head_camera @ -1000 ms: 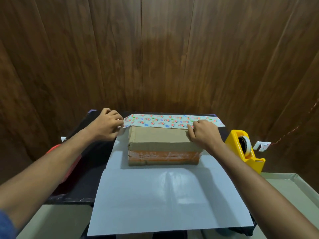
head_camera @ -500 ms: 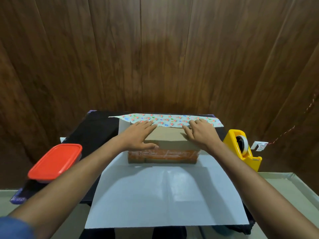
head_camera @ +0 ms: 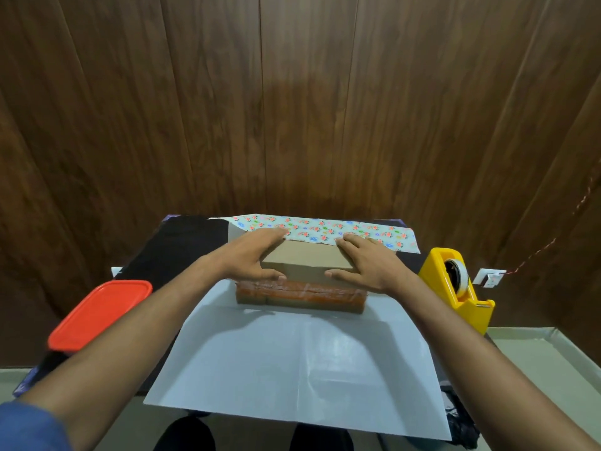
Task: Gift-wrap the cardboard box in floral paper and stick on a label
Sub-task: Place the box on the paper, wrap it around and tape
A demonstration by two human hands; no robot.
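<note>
A flat cardboard box (head_camera: 307, 257) with orange tape along its near side lies on the white back of a wrapping-paper sheet (head_camera: 292, 362). The sheet's far edge is turned over, showing a floral strip (head_camera: 328, 231) behind the box. My left hand (head_camera: 252, 255) lies flat on the box's left end, fingers spread toward the floral strip, thumb on the near edge. On the right end rests my right hand (head_camera: 366, 262), palm down, fingertips at the floral edge. Both hands press on the box and grasp nothing. No label is visible.
A yellow tape dispenser (head_camera: 458, 288) stands right of the box. A container with a red lid (head_camera: 99, 312) sits at the left. The black table top (head_camera: 182, 245) ends at a wood-panel wall close behind. A grey tray rim (head_camera: 553, 340) lies at the right.
My left hand let go of the paper's far left corner and came onto the box top. The right hand slid a little nearer on the box. The red-lidded container is uncovered now.
</note>
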